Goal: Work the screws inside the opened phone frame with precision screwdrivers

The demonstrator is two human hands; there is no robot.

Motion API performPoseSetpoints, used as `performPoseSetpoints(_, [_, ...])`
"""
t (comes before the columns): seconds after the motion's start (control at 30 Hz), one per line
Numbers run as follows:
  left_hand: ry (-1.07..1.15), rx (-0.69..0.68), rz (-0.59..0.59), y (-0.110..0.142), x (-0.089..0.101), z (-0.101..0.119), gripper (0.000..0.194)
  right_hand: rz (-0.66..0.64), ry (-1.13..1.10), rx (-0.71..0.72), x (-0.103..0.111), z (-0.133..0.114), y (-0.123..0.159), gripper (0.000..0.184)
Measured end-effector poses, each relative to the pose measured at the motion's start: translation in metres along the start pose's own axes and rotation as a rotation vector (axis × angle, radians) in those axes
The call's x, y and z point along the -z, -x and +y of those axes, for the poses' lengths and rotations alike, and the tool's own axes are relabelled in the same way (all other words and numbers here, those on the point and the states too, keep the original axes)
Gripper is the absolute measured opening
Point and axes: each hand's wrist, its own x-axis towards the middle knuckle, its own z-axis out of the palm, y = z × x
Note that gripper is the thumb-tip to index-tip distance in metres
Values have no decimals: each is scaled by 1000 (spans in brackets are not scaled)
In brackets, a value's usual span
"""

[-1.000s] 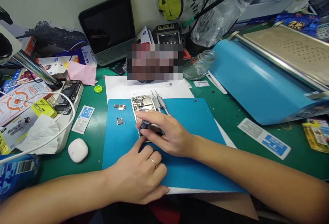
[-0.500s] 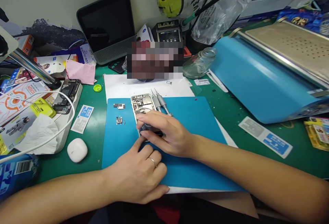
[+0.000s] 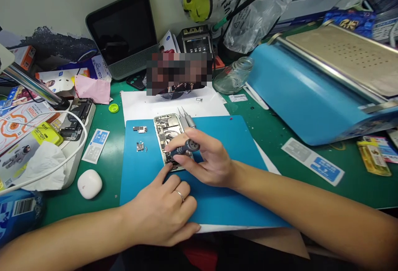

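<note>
An opened phone (image 3: 166, 132) lies face down on a blue mat (image 3: 230, 146), its insides showing. My right hand (image 3: 207, 161) is closed round a small dark screwdriver (image 3: 183, 148), its tip down on the phone's lower half. My left hand (image 3: 160, 211) rests on the mat below the phone, forefinger stretched to the phone's bottom edge, other fingers curled, a ring on one. Two grey screwdrivers (image 3: 185, 118) lie beside the phone's top right. Small metal parts (image 3: 139, 129) and loose bits (image 3: 139, 146) lie on the mat to the left.
White paper (image 3: 139, 105) lies under the mat on a green table. On the left stand a second opened phone (image 3: 74, 117), a white earbud case (image 3: 89, 183) and a cable. Behind are a dark tablet (image 3: 122, 30), a glass jar (image 3: 233, 76) and a blue machine (image 3: 311, 93).
My right hand has tilted the dark screwdriver so its handle now shows above my fingers. The view has shifted a little to the right. My left hand stays put.
</note>
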Motion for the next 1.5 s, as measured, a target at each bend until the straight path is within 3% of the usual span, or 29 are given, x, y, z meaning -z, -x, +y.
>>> performPoseSetpoints(0.17, [4, -4, -8, 0, 1, 1, 32, 47, 65, -18, 3, 5, 0, 76])
performPoseSetpoints(0.43, [23, 28, -5, 1, 1, -1, 33, 149, 152, -175, 14, 17, 7, 67])
performPoseSetpoints(0.63, [20, 9, -39, 1, 2, 0, 34, 358, 244, -196, 25, 27, 0, 50])
performPoseSetpoints(0.77, [-4, -23, -53, 0, 2, 0, 33, 338, 334, -281, 27, 31, -3, 47])
performPoseSetpoints(1.2, [38, 13, -34, 1, 5, -1, 32, 268, 277, -325, 25, 41, 2, 52])
performPoseSetpoints(1.5, [81, 49, -42, 2, 3, -2, 35, 296, 192, -397, 26, 40, 0, 48])
